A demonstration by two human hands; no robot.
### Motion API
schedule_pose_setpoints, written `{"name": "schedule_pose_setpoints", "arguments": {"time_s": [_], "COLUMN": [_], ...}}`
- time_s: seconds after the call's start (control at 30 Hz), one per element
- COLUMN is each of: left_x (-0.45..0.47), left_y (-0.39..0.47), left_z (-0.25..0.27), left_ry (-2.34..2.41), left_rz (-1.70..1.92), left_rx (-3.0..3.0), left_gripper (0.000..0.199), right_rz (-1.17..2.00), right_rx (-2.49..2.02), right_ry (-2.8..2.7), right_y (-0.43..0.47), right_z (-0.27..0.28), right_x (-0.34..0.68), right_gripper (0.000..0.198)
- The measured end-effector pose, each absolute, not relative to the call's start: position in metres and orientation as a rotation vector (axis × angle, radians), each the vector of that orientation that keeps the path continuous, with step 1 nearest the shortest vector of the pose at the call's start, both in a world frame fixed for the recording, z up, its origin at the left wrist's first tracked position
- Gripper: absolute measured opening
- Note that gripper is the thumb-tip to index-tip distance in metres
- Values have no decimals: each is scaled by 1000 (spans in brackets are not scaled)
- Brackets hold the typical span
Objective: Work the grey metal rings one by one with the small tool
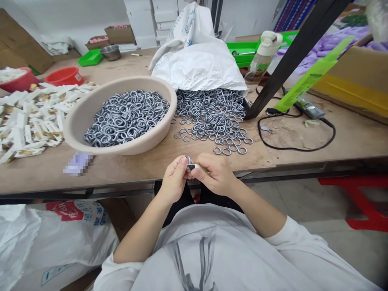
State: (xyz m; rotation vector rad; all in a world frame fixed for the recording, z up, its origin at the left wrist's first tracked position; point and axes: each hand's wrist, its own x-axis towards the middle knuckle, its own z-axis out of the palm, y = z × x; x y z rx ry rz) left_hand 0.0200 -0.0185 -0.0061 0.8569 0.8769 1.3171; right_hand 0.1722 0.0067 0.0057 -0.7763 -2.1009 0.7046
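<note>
Close to my body, at the table's front edge, both my hands meet. Between the thumb and fingers of my left hand (174, 180) is a grey metal ring (188, 158), partly covered by the fingertips. My right hand (216, 173) is closed, its thumb and forefinger pinched at a small dark piece with a pale part beside it (191, 166). That piece touches or nearly touches the ring; its kind is unclear. Beyond the hands lies a loose heap of similar rings (212, 117), spilling from a white sack (200, 66). A beige basin (121, 150) full of such rings stands left of the heap.
White strips (27, 121) are piled at far left, near a red bowl (64, 76). A slanted black post (291, 60) rises at right, beside a bottle (263, 56) and a corded device (311, 109). A red stool (360, 202) stands below right. White bags (66, 238) lie below left.
</note>
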Motion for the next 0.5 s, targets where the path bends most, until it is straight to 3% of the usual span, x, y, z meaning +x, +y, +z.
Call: {"name": "schedule_pose_setpoints", "arguments": {"time_s": [0.2,0.4,0.5], "left_x": [24,15,9], "left_y": [-17,-15,-21], "left_z": [-7,-15,-20], "left_ry": [856,853,832], "left_rz": [1294,1245,1120], "left_rx": [801,937,1135], "left_gripper": [43,46,45], "right_rz": [566,835,784], "right_rx": [-781,-799,-1037], "right_ry": [-2154,-2161,-2034], "right_y": [9,13,33], "right_z": [7,1,-9], "right_x": [172,171,173], "right_gripper": [51,50,54]}}
